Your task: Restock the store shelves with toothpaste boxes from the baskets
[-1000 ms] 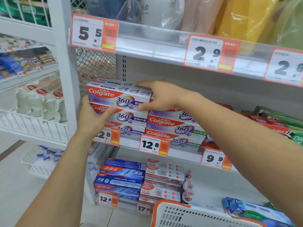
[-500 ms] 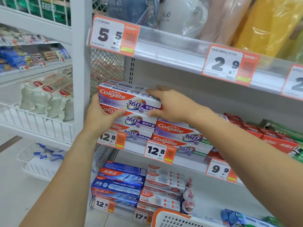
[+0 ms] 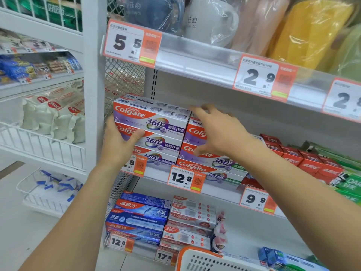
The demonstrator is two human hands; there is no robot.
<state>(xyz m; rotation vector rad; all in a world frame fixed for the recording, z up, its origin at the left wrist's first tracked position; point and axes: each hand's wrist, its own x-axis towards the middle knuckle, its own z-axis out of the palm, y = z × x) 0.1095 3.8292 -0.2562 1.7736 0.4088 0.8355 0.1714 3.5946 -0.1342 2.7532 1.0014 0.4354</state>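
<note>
Two hands (image 3: 119,145) (image 3: 218,132) flank stacked Colgate boxes (image 3: 154,122) (basket (image 3: 197,259) below).

A stack of three toothpaste boxes (image 3: 150,132) stands at the left end of the middle shelf (image 3: 156,174), a second stack (image 3: 203,159) touching its right side; a basket (image 3: 205,260) sits below, in front of the shelf.

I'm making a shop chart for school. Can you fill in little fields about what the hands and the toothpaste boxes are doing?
place: store shelf
left hand: pressed on the left end of the purple Colgate stack
right hand: open, in front of the neighbouring stack, blurred
stack height: three boxes showing
price tag: 12.8
basket: white with orange rim, bottom of view
</note>
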